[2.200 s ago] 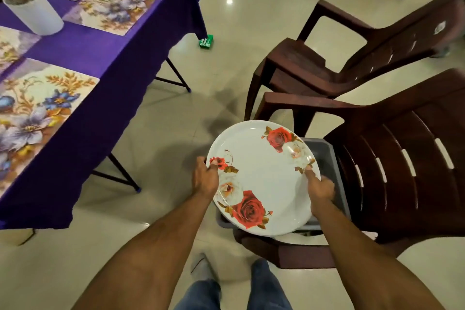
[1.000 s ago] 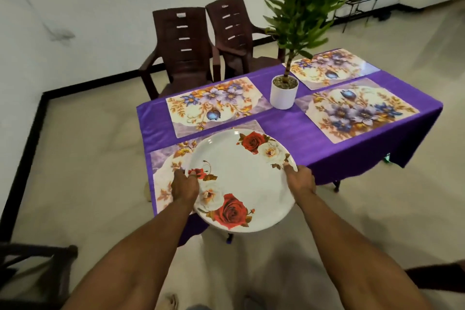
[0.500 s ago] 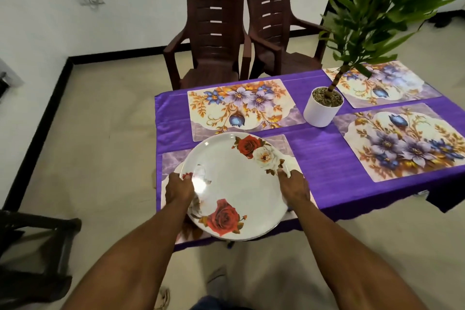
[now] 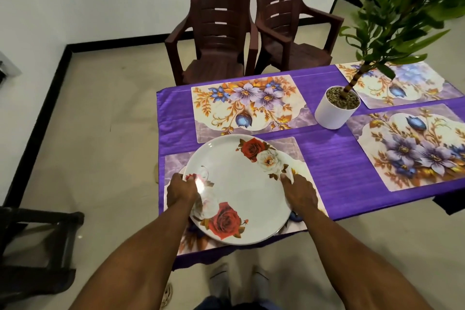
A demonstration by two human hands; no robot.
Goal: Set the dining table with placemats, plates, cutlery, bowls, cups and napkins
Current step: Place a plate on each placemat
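Item: white rose-printed plate (image 4: pixel 241 191), which I see over the near-left floral placemat (image 4: pixel 297 156) on the purple tablecloth (image 4: pixel 334 158); contact with the mat unclear. Left hand (image 4: pixel 181 191) grips its left rim; right hand (image 4: pixel 299 192) grips its right rim, fingers curled under. Adjacent: potted plant (image 4: pixel 336 108), three more placemats, two brown chairs (image 4: pixel 219 33).

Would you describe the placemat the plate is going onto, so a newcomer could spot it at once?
On the purple-clothed table, four floral placemats surround a white plant pot. The target placemat lies at the near left corner. It alone is mostly hidden beneath the rose-patterned plate, gripped by the left hand and right hand.
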